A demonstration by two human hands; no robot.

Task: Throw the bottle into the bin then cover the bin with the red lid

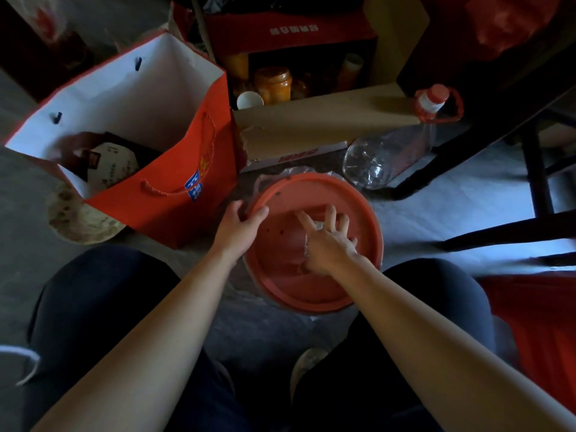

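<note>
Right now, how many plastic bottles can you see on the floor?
1: a big clear bottle with a red cap, lying beside the cardboard box, behind the red lid. Others may be hidden under the lid.

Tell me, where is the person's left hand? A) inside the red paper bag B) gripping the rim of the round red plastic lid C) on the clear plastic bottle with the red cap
B: the left hand curls its fingers over the left rim of the round red plastic lid.
</note>
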